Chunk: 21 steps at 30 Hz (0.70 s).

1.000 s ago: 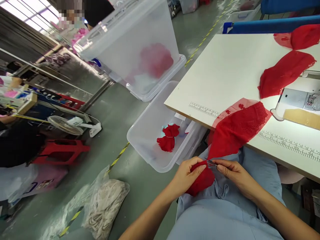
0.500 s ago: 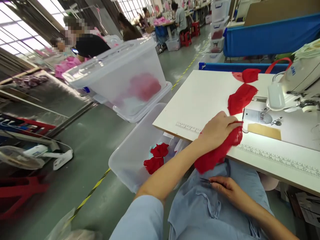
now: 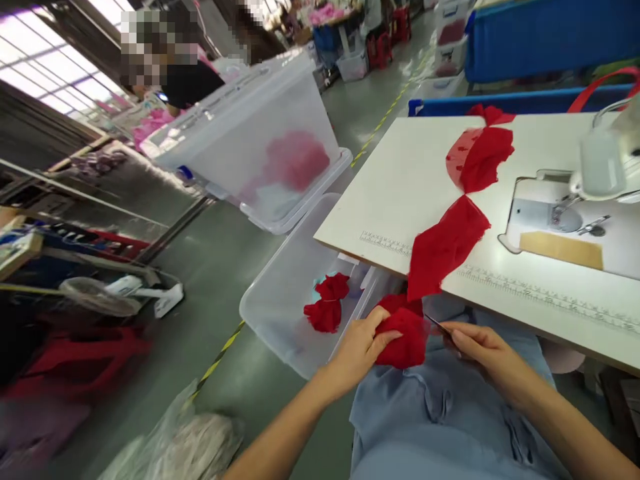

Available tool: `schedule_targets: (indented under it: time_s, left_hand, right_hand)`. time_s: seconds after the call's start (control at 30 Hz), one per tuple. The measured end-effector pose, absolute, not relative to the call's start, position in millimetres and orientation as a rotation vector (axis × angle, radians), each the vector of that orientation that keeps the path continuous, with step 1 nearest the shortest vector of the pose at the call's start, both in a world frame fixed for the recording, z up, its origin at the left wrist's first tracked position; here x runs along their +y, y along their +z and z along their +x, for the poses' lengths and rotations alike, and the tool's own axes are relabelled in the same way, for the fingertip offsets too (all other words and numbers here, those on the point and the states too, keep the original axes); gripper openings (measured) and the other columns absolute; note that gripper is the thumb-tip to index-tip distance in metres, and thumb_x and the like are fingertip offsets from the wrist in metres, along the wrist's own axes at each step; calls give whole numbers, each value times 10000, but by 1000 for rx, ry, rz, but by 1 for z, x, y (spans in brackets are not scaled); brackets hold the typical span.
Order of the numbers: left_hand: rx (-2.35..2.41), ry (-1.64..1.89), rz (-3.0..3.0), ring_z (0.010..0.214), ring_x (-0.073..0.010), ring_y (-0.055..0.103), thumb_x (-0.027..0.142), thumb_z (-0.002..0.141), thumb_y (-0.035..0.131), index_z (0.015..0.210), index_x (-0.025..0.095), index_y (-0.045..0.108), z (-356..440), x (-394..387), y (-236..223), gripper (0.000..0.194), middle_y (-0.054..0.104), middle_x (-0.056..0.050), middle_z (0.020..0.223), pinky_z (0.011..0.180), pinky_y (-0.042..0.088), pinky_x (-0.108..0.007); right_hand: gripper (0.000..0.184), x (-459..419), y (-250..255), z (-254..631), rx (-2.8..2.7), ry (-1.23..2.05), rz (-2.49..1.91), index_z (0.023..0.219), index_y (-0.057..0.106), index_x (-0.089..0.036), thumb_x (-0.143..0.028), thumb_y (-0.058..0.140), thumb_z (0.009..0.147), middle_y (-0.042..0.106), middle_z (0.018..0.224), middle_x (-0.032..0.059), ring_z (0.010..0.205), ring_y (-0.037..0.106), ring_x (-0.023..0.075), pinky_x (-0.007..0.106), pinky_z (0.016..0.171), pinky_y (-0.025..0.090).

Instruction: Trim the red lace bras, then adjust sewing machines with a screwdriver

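Note:
My left hand (image 3: 367,343) grips a red fabric piece (image 3: 407,340) just off the table's front edge, above my lap. My right hand (image 3: 475,343) is closed around small thread snips (image 3: 437,325), whose dark tips point at the gap between this piece and the one above it. From there a chain of red fabric pieces (image 3: 447,240) runs up across the white sewing table (image 3: 380,180), pinched narrow where one joins another. One piece farther back shows a paler, sheer side. The sewing machine (image 3: 603,160) stands right of the chain.
Below the table's left corner sits an open clear bin (image 3: 275,313) with gathered red pieces (image 3: 327,303) inside. A lidded clear bin (image 3: 295,160) stands behind it. A floor fan (image 3: 103,297) and plastic bag (image 3: 200,440) are at left. A person (image 3: 193,80) works beyond.
My left hand has drawn the red chain left and down off the table edge. My right hand has risen from my lap, bringing the snips beside the fabric. The view has shifted.

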<state>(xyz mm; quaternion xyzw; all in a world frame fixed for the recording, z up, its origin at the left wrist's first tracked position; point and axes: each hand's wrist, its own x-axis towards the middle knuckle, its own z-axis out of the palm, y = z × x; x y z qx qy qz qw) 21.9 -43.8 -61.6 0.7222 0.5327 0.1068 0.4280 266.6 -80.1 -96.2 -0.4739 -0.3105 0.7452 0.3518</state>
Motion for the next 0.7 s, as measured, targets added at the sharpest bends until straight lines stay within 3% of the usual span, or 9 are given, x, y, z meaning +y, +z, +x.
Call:
schedule_targets:
  time_s: [0.1,0.2,0.37,0.5,0.6,0.7]
  left_hand:
    - [1362,241,1706,617,-118,391,474,948,452,832,222,459,5,-62,-62,278,478,57,700,602,293,-260]
    - [1394,196,1656,619,-122,406,460,945,450,818,224,456,4,-68,-63,268,497,55,693,607,296,-263]
    - [1397,115,1676,633,-135,445,431,941,468,821,226,475,7,-73,-67,238,529,45,698,610,312,-266]
    - [1213,13,1825,621,-131,495,386,958,472,857,229,535,12,-56,-39,197,570,42,704,593,309,-260]
    - [1086,288,1955,739,-139,586,354,976,449,947,234,580,38,-10,0,180,641,22,842,682,387,-252]
    - [1131,541,2131,827,-173,585,368,973,470,967,218,605,90,61,17,202,609,2,884,791,421,-299]
  right_hand:
    - [601,-73,-108,244,-776,2018,-1315,960,790,-203,-707,768,634,396,585,-45,544,265,90,235,503,224]
    - [644,-70,-113,229,-794,2086,-1292,965,789,-190,-725,771,606,341,554,-62,534,230,85,237,497,199]
    - [571,-66,-111,220,-845,2051,-1248,916,796,-202,-702,762,643,493,587,-26,561,331,103,244,528,296]
    - [494,-66,-113,229,-877,1988,-1244,888,797,-229,-681,733,700,604,659,7,703,517,174,293,678,441]
    - [495,-71,-117,239,-942,2014,-1204,845,790,-215,-689,707,725,656,724,33,843,592,235,361,825,480]
    - [538,-78,-119,243,-1068,2035,-1226,853,784,-195,-709,665,749,682,767,54,834,611,253,410,865,488]
